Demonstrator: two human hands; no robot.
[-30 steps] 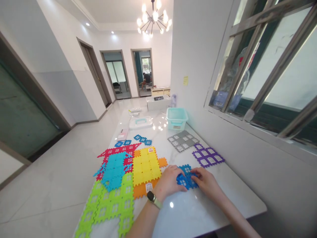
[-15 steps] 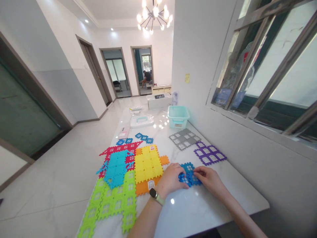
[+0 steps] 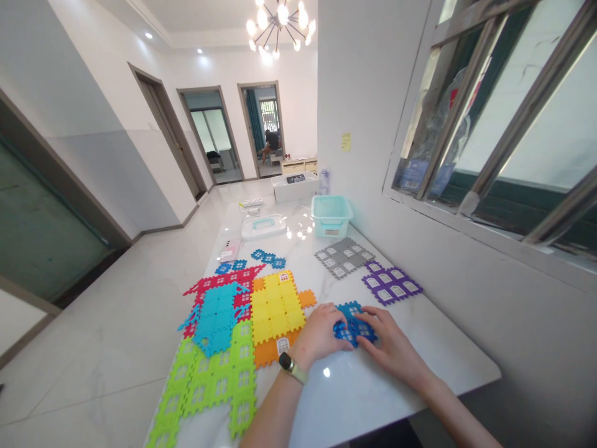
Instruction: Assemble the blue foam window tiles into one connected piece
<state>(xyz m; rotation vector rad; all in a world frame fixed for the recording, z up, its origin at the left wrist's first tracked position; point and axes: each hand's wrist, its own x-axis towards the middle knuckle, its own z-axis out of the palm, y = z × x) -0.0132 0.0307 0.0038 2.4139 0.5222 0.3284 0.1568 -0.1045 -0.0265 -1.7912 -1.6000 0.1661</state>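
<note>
Both my hands rest on a small cluster of blue interlocking window tiles [image 3: 353, 325] near the front right of the white marble table [image 3: 373, 386]. My left hand [image 3: 321, 333], with a watch on the wrist, pinches the left side of the cluster. From the right, my right hand [image 3: 390, 343] presses its fingers on the same tiles. Just left of my hands lies a flat mat of joined tiles, with a yellow panel [image 3: 276, 306], orange tiles [image 3: 269, 353], a cyan panel [image 3: 215, 314], red tiles [image 3: 219, 283] and lime green tiles [image 3: 209, 382].
Purple tiles [image 3: 390, 284] and grey tiles [image 3: 344, 256] lie farther back on the right. Loose blue tiles [image 3: 268, 257], a teal basket [image 3: 331, 215], a white lidded case [image 3: 262, 226] and a white box [image 3: 295, 186] stand at the far end. A wall with a window runs along the right.
My hands have stayed on the blue tiles, with the fingers shifting slightly over them. The camera has drifted a little; the tiles on the table have not moved.
</note>
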